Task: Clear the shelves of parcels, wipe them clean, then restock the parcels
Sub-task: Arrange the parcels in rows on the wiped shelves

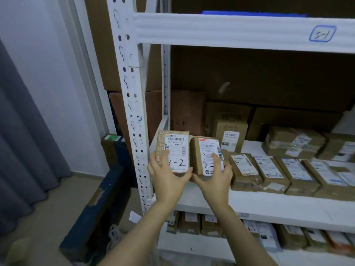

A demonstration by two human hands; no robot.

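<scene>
Two small parcels stand side by side at the left end of the middle shelf (269, 206), at about 7 o'clock from the middle of the view. The left hand (169, 181) is clamped on the lower end of the parcel marked "3-2" (176, 148), with its thumb on the label. The right hand (213, 179) is clamped the same way on the parcel marked "4-" (203, 150). The two parcels touch or nearly touch.

I cannot tell whether they are coming off or going back. With the shelf this full, clearing seems likelier.

With one hand to each parcel there is no spare grip. It would be best to get the fingers well under each base and draw both straight back and level, so that neither tips.

The white upright post (132, 112) stands just beside the left parcel at its 9 o'clock. The row of flat parcels (269, 169) lies close to the right knuckles at 3 o'clock — little room sideways. The upper beam (230, 29) at 12 o'clock is well clear. Open room lies at 6 o'clock, over the shelf's bare front strip. A dark box (99, 208) on the floor at 8 o'clock crowds any set-down there.
</scene>
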